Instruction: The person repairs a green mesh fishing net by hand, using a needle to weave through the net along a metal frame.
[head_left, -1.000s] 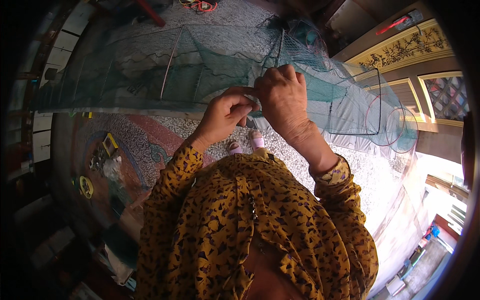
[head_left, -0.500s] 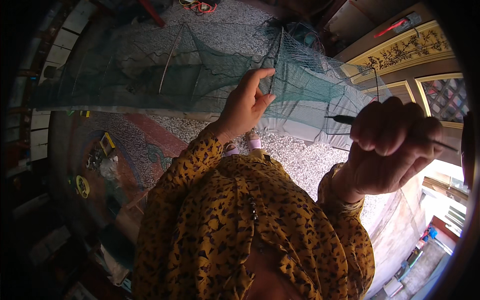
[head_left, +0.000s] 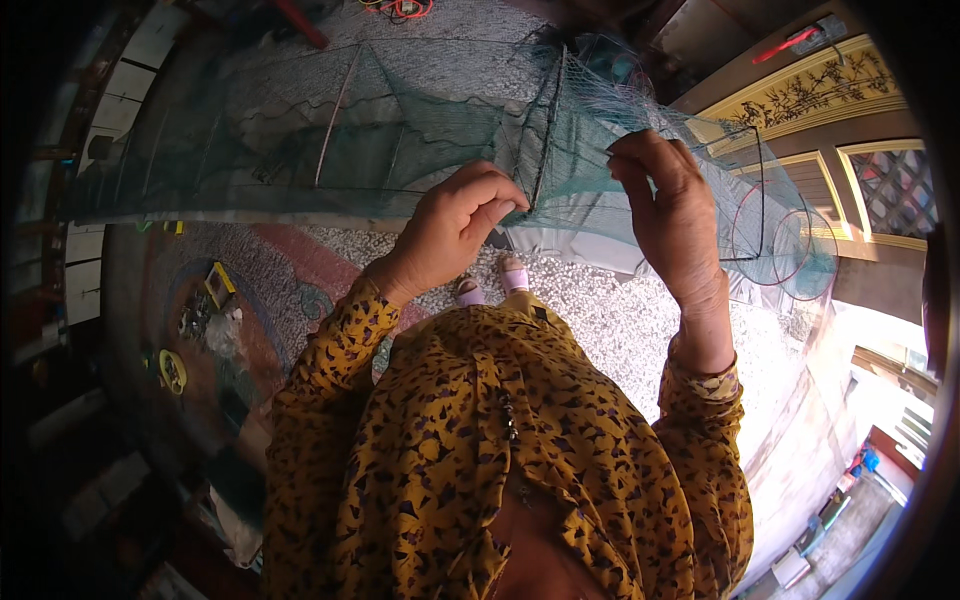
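A long green mesh net (head_left: 440, 140) with several cross frames and round hoops (head_left: 800, 255) at its right end spans the view in front of me. My left hand (head_left: 450, 225) pinches the net at the lower end of a dark frame rod (head_left: 550, 120). To its right, my right hand (head_left: 665, 210) is raised over the mesh, fingertips drawn together around something too small to make out. My feet in pink sandals (head_left: 515, 275) show below the net.
Pebbled, patterned floor (head_left: 610, 315) lies under and around me. A yellow tray (head_left: 220, 285) and round yellow item (head_left: 170, 375) sit at the left, orange cord (head_left: 410, 8) at the back. Yellow-trimmed panels (head_left: 800, 95) and a red-handled tool (head_left: 785, 45) are at the right.
Half a second ago my right hand was farther right, gripping a thin dark tool; it has swung back leftward and upward. My left hand has lowered and closed on the net.
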